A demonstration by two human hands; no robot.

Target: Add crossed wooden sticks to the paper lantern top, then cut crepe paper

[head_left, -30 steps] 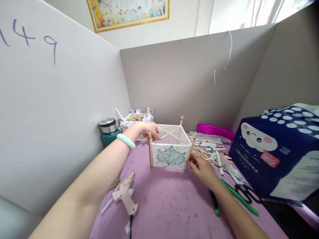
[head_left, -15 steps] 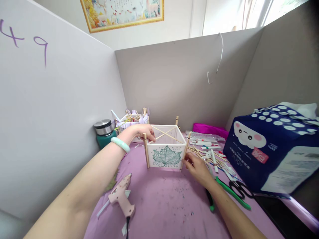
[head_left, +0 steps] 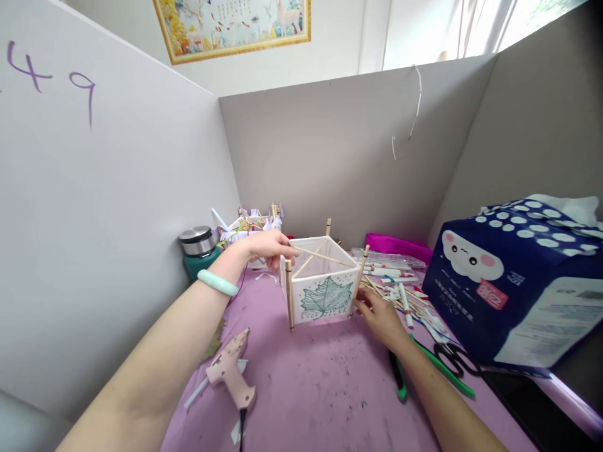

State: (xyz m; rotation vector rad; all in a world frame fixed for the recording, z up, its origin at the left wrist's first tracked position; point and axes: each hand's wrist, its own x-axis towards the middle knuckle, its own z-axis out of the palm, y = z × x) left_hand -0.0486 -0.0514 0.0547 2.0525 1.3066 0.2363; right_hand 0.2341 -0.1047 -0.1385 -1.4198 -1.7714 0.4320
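A white box [head_left: 301, 309] with a green leaf drawing on its front stands on the purple tablecloth, turned at a slight angle. Wooden sticks rise at its corners, and thin sticks cross over its open top. My left hand [head_left: 272, 248] grips the box at its back left rim, fingers closed; the fingertips are partly hidden. My right hand [head_left: 377, 314] pinches the box's lower front right corner by the stick there. Behind my left wrist sits a second box [head_left: 254, 223] with purple fringe and dry stems.
A pink glue gun [head_left: 230, 370] lies at front left, near a green flask [head_left: 198, 254]. On the right are loose sticks and markers [head_left: 405, 304], green-handled pliers [head_left: 443, 367], black scissors [head_left: 455, 359] and a blue tissue pack [head_left: 471, 295]. Grey partitions [head_left: 339, 157] surround the table.
The box has turned and shifted slightly to the right, its front left corner swinging toward me. Both hands have moved with it, still holding it.
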